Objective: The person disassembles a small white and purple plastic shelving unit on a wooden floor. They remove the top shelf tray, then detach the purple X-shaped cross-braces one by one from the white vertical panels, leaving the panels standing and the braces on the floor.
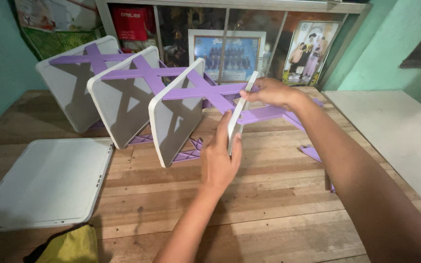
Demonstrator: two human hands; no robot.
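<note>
1. A loose white tray [45, 182] lies flat on the wooden table [269, 214] at near left, a yellow cloth [71, 246] just beside its near edge.
2. Three white panels [123, 95] stand tilted on a purple lattice frame [205, 87].
3. The left hand [220, 158] clasps the lower edge of a fourth white panel [239, 117], held edge-on at centre.
4. The right hand [269, 91] pinches its upper edge against the frame.

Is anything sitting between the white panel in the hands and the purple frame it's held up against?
Nothing visible does. Both the left hand and right hand already grip the white panel, held edge-on right at the purple frame. The next standing panel is apart, to its left. The contact point behind the held panel is hidden.
</note>
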